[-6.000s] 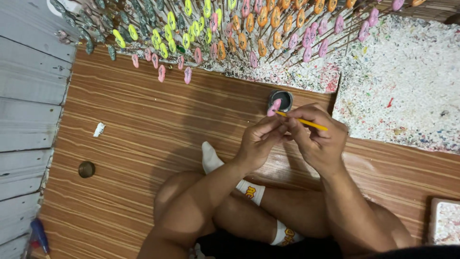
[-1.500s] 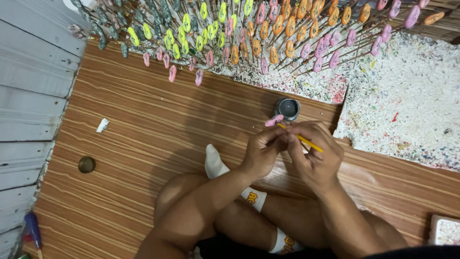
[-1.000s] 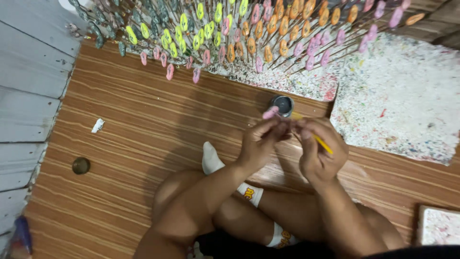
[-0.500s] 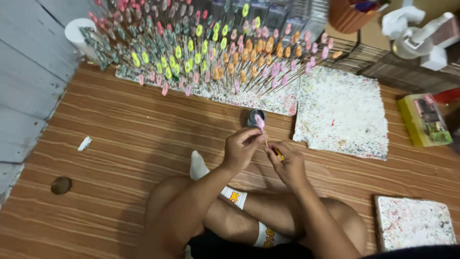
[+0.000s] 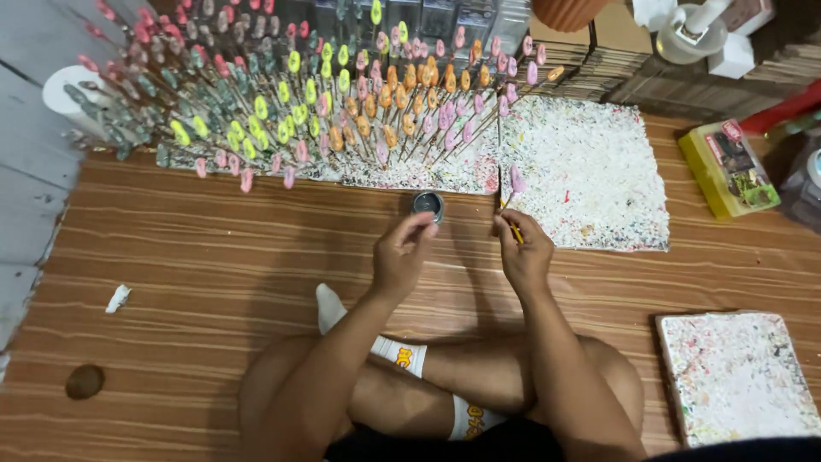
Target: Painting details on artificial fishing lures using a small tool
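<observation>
my right hand (image 5: pixel 523 252) sits just right of the frame's centre, fingers pinched shut around a thin yellow brush (image 5: pixel 516 232) and a slim stick with a pale pink oval piece (image 5: pixel 516 180) at its upper end, that piece reaching up over the edge of a foam slab. my left hand (image 5: pixel 402 257) is near it, a little left of centre, fingers curled loosely with the tips together; i cannot tell whether it holds anything. just above its fingertips stands a small round paint pot (image 5: pixel 428 204), dark and glossy inside, on the floor. the floor (image 5: pixel 214 274) is smooth wood-grain sheet with brown stripes running across. across the upper part of the frame lie white foam slabs (image 5: pixel 590 171), rough and speckled with paint, and the left ones bristle with thin sticks (image 5: pixel 342 111) slanting every way, each tipped with a small oval in pink, orange, yellow-green or grey. another speckled slab (image 5: pixel 735 376) lies at the lower right. a yellow-green box (image 5: pixel 727 167) rests at the right edge, with stacked dark boards behind it. grey planks (image 5: pixel 26 197) border the left edge; a white scrap (image 5: pixel 117 298) and a small brown round lump (image 5: pixel 85 382) lie on the floor at lower left. my crossed legs in white socks (image 5: pixel 398 351) fill the bottom centre, with open floor to their left.
</observation>
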